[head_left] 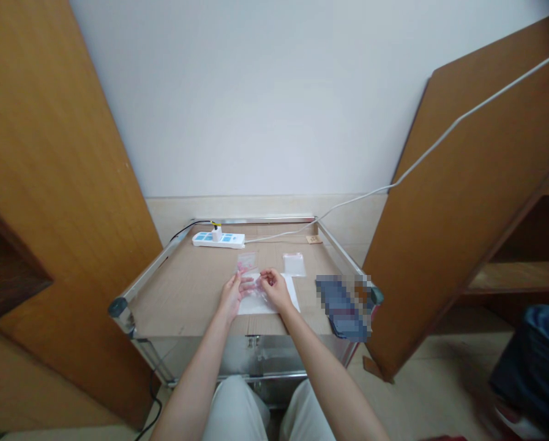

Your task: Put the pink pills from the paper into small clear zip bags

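Over a white sheet (291,299) on the cardboard tabletop, both hands meet around a small clear plastic bag (258,293), whose outline is hard to make out. My left hand (232,294) grips its left side, fingers pointing right and thumb on top. From the other side, the bent fingers of my right hand (276,290) pinch at the bag; the fingertips partly hide it. Just beyond my left hand lies a flat clear bag with pinkish-red bits (246,262). A stack of clear bags (294,264) rests behind my right hand.
A white power strip (219,239) with a plug stands at the back left, its white cable running right. A blurred-out dark cloth-like item (343,309) lies at the right edge. Metal rails (347,260) border the table. A person's leg (534,367) shows at far right.
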`<action>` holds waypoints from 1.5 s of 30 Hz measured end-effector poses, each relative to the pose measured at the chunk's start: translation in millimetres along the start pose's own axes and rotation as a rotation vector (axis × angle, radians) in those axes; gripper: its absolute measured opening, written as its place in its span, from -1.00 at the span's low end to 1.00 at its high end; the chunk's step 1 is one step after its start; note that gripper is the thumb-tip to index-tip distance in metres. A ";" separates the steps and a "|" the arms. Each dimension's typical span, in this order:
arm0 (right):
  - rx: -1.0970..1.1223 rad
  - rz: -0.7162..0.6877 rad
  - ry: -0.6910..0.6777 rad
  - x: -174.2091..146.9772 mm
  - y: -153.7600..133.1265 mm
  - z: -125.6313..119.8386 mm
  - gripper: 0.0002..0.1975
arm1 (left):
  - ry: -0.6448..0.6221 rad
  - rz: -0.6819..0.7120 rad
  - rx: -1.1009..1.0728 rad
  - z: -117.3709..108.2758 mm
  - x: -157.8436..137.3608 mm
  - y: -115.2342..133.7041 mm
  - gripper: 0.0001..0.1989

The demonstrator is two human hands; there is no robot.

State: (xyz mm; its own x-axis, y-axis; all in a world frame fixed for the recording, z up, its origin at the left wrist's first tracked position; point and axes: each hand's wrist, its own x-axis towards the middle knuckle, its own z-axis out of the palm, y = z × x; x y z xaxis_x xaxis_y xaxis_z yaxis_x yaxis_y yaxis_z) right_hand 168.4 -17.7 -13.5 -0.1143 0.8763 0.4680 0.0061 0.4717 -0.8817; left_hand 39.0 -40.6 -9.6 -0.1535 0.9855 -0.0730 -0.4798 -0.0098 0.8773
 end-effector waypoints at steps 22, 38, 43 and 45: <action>-0.576 0.202 0.357 52.7 17.2 -64.9 -0.69 | 0.024 0.035 -0.058 -8.2 6.6 -5.3 -0.88; -1.103 0.196 0.232 40.6 16.6 -80.6 -0.67 | 0.023 0.041 -0.048 -8.3 5.2 -3.9 -0.89; -0.814 -0.020 0.346 38.8 8.1 -69.0 -0.66 | 0.004 0.053 -0.046 -8.6 5.8 -5.5 -0.88; -0.547 -0.060 0.365 39.2 7.5 -59.6 -0.69 | -0.002 0.057 -0.044 -8.0 5.8 -5.6 -0.87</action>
State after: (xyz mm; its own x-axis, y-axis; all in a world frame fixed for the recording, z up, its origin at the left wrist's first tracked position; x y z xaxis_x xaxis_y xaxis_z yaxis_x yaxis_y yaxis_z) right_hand 223.2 26.1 1.8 0.2134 0.7784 0.5904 0.5254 0.4181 -0.7411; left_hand 33.9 -36.3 -18.7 -0.1797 0.9835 -0.0226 -0.5077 -0.0730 0.8584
